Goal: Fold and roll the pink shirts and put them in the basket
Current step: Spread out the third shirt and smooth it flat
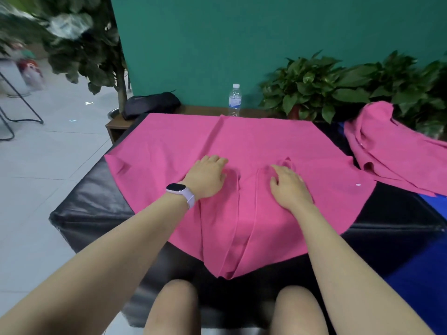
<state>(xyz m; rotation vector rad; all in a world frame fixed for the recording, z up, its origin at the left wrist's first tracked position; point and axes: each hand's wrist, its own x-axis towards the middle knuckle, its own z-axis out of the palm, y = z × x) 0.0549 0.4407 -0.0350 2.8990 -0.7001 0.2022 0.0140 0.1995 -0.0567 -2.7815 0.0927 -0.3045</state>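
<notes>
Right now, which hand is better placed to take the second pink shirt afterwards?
Right hand, probably. The crumpled shirt lies at the right edge of the black table; the left hand rests flat on the spread shirt, farther away.

- 2nd crumpled pink shirt [396,155], far right: cut off by frame edge.
- Blue sheet [416,281] under it: runs out of frame at right.
- Top-left: red-white objects [30,68] on floor, blurred, can't ID.
- My left hand [205,177] and right hand [289,187]: palms down, undersides hidden.
- Clear plastic water bottle [234,100]: label too small to read.
</notes>
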